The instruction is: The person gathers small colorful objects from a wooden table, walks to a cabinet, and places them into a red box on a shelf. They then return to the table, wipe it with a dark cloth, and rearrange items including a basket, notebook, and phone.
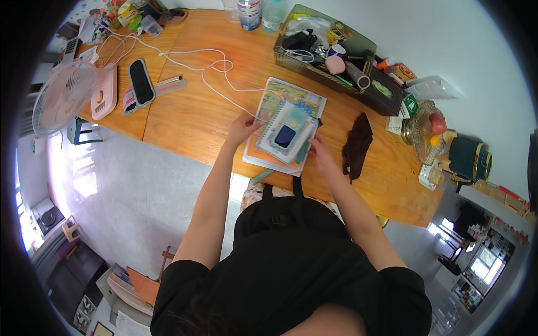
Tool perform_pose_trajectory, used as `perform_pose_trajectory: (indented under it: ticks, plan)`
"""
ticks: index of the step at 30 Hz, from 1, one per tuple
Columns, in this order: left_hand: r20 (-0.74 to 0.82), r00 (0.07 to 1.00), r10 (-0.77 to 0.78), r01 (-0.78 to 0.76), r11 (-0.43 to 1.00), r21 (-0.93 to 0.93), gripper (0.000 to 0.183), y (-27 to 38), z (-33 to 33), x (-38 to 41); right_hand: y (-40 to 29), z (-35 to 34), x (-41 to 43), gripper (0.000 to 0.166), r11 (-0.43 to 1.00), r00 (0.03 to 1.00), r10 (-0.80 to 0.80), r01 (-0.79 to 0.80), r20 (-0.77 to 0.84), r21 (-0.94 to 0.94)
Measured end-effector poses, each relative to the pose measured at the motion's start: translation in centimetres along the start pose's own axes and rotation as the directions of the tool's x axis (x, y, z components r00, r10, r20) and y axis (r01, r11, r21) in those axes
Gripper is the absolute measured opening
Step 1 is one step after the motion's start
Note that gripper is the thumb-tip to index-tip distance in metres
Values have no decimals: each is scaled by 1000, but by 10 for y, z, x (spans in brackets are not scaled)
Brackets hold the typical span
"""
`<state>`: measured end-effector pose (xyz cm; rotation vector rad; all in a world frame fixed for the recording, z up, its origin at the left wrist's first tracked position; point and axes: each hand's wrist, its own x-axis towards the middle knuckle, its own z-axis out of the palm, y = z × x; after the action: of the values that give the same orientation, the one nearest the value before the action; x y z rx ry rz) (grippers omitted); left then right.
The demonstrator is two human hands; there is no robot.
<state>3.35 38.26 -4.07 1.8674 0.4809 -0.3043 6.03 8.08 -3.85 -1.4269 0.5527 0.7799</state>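
A stack of books or papers with a colourful picture cover (265, 101) lies on the wooden table. On it rests a spiral notebook (269, 140), and on that a pale green device with a dark screen (285, 136). My left hand (243, 129) is at the stack's left edge, fingers by a white cable (229, 99); whether it grips anything is unclear. At the right edge of the stack is my right hand (320, 152), its fingers near a teal strip-like thing (301, 152). Its hold on the stack cannot be made out.
A dark folded cloth (357, 147) lies right of the stack. Behind stand a filled plastic bin (319, 77), a tissue box (380, 92) and bottles (249, 14). A white fan (63, 98), a black-faced pad (141, 82) and a glass fruit dish (422, 138) occupy the sides.
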Motion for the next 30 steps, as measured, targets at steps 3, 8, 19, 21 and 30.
perform_pose_trajectory:
  ticks: [3, 8, 19, 21, 30]
  plan:
    - [63, 993, -104, 91, 980, 179, 48, 24, 27, 5, -4, -32, -10, 40, 995, 993, -48, 38, -111, -91]
    - [11, 981, -196, 186, 948, 257, 47, 17, 66, 21, -15, -41, -22, 59, 581, 762, -617, 271, -198, -767]
    - [-308, 878, -366, 47, 706, -707, 29, 23, -16, 14, -42, 40, -28, 102, 294, 820, -571, 158, -40, -943]
    - [-377, 870, -318, -301, 263, -917, 37, -4, -55, 16, -43, 39, -27, 101, 295, 809, -588, 202, -11, -934]
    - [-249, 881, -401, -188, 187, -964, 71, 40, 20, -17, -74, -28, -47, 90, 862, 903, -426, 425, 60, -277]
